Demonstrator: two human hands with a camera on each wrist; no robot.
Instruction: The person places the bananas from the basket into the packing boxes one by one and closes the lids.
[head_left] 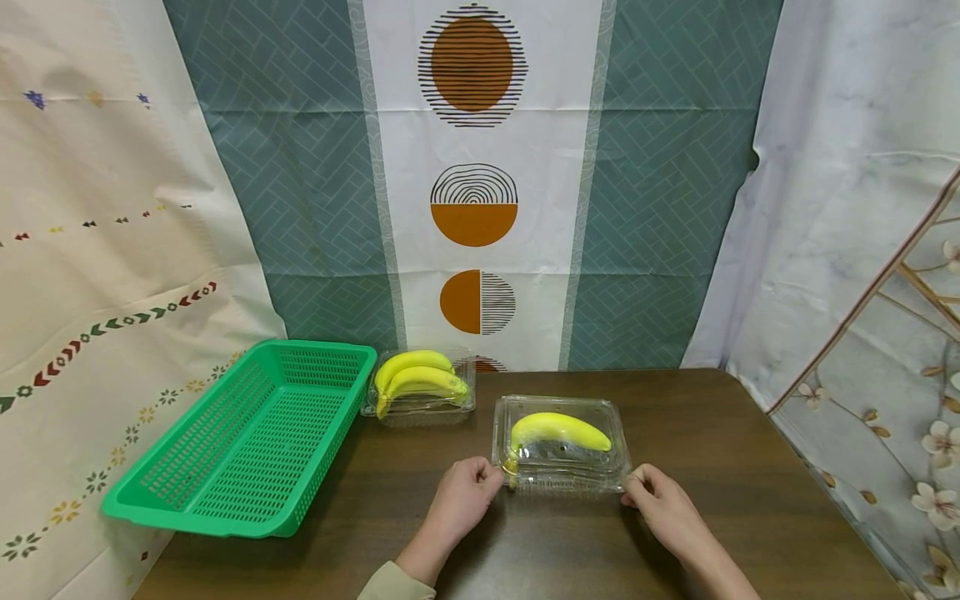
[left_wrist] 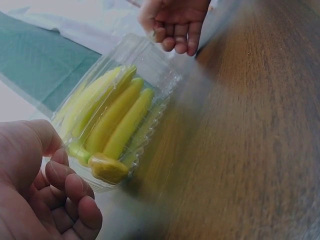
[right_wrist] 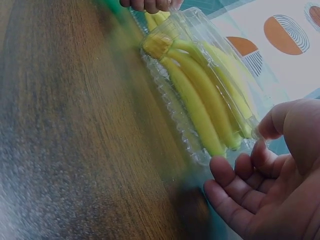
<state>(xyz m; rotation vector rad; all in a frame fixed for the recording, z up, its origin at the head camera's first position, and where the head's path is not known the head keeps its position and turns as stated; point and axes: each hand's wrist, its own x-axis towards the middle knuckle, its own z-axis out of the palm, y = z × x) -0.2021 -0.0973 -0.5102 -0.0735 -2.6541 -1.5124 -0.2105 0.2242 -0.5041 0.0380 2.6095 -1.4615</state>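
Note:
A clear plastic clamshell box (head_left: pixel 564 479) holds a bunch of yellow bananas (head_left: pixel 561 427), and its lid lies over the fruit. My left hand (head_left: pixel 463 498) pinches the box's near left corner between thumb and forefinger. At the near right corner, my right hand (head_left: pixel 664 505) pinches the edge in the same way. Several bananas (left_wrist: pixel 112 117) joined at a brownish stem end show through the plastic in the left wrist view, with the stem on the left hand's side. In the right wrist view, the banana tips point toward the right hand (right_wrist: pixel 280 170).
A green plastic basket (head_left: pixel 281 454) with slotted walls stands on the left of the brown wooden table (head_left: pixel 570 550). Behind and left of the hands sits a second clear box (head_left: pixel 420 408) with bananas inside. Patterned cloths (head_left: pixel 480 150) hang around the table's back and sides.

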